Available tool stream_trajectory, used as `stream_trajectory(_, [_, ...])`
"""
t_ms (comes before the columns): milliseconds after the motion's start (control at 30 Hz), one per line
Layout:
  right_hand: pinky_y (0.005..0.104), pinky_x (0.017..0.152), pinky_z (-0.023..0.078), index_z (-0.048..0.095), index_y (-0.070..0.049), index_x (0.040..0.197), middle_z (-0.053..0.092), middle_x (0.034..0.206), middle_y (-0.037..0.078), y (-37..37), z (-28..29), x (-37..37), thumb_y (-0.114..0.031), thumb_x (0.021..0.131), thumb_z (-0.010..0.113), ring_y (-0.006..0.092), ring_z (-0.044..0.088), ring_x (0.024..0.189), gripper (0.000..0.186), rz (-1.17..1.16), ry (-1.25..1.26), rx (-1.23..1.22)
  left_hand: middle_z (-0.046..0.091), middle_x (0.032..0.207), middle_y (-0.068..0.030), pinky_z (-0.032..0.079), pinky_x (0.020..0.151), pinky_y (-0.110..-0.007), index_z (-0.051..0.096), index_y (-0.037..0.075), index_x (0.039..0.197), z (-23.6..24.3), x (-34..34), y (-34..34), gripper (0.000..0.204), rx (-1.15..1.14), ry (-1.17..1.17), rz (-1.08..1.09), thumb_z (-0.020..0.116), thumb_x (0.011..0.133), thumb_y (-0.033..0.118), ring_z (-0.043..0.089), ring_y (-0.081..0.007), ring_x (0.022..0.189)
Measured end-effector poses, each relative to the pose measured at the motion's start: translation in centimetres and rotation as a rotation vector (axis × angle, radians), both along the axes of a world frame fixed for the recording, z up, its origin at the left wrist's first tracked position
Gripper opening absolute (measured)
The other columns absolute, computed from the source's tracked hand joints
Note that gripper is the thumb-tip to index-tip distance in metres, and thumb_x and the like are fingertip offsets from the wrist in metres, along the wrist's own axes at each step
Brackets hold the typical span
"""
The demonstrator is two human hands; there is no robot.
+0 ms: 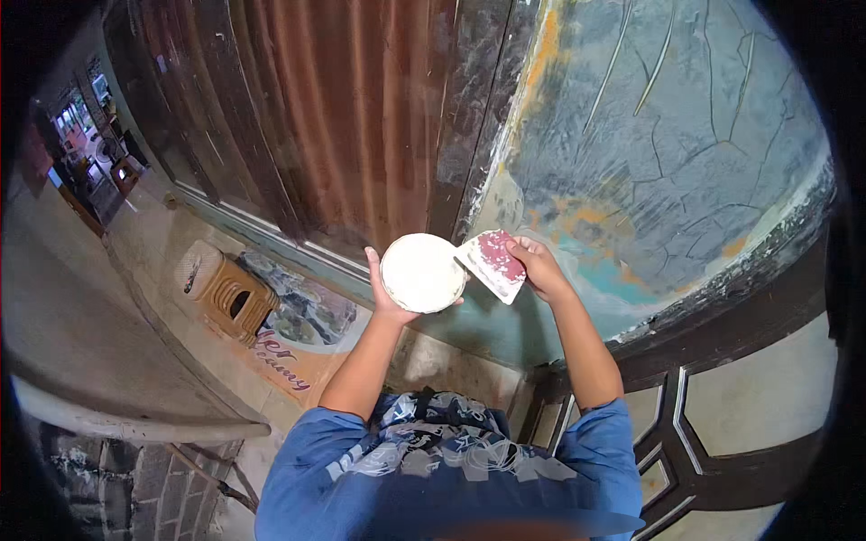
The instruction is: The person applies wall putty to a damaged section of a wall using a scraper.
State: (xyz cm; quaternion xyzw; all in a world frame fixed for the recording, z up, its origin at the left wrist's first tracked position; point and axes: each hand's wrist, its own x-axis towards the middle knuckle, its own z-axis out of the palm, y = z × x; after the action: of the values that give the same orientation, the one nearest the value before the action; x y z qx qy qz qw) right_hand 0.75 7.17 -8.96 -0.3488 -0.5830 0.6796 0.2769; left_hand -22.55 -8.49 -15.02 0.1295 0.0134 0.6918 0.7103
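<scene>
My left hand [386,293] holds a round tub of white paste [422,273], its fingers wrapped round the side and base. The paste surface looks bright and nearly level. My right hand [538,268] grips a flat red putty spreader [498,261] between thumb and fingers. White paste coats the spreader's edges and flecks its red face. One corner of it is close to the tub's right rim; whether they touch I cannot tell. Behind my right hand is a blue-grey plastered wall [622,180] with cracks, scored lines and orange and turquoise patches.
A reddish-brown panel in a dark frame [361,108] stands ahead, left of the wall. On the floor at left, a brown plastic stool [236,298] rests on a printed sheet [316,311]. A dark lattice-framed door [722,478] is at lower right. Bricks [135,478] show at lower left.
</scene>
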Motion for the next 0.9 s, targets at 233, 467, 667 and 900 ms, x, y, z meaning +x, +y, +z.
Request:
stream_trajectory(233, [0.0257,0.075,0.050,0.065,0.000,0.113,0.071,0.096,0.002,1.7,-0.9,3.3,-0.015,0.103,0.056,0.0078,0.063,0.080,0.021,-0.001,-0.158,0.096,0.037,0.153,-0.0313,0.036,0.094,-0.083,0.036,0.012,0.154,1.6,1.3,-0.1,0.119,0.048,-0.029,-0.103,0.035,0.071,0.099,0.041,-0.0646,0.129])
stream_trajectory(467, [0.0254,0.078,0.050,0.065,0.001,0.116,0.071,0.099,0.003,0.7,1.8,2.9,-0.014,0.103,0.055,0.0085,0.063,0.083,0.023,0.017,-0.130,0.120,0.038,0.153,-0.0289,0.038,0.092,-0.084,0.036,0.012,0.154,1.9,2.5,0.6,0.118,0.005,0.023,-0.067,0.035,0.072,0.098,0.041,-0.0616,0.132])
stream_trajectory(667, [0.0280,0.072,0.052,0.068,0.003,0.107,0.072,0.093,0.004,-0.6,3.9,1.7,-0.014,0.101,0.060,0.0090,0.064,0.077,0.020,0.063,-0.212,0.243,0.040,0.153,-0.0248,0.034,0.093,-0.086,0.040,0.012,0.151,2.1,3.0,0.8,0.114,-0.003,0.008,-0.044,0.034,0.075,0.097,0.043,-0.0555,0.133])
stream_trajectory(900, [0.0263,0.073,0.051,0.068,0.002,0.109,0.072,0.094,0.004,0.4,2.6,2.2,-0.015,0.101,0.058,0.0089,0.063,0.079,0.021,0.021,-0.191,0.200,0.042,0.153,-0.0233,0.033,0.092,-0.087,0.043,0.014,0.150,1.5,2.9,0.5,0.113,-0.044,0.029,-0.013,0.035,0.074,0.097,0.044,-0.0554,0.132])
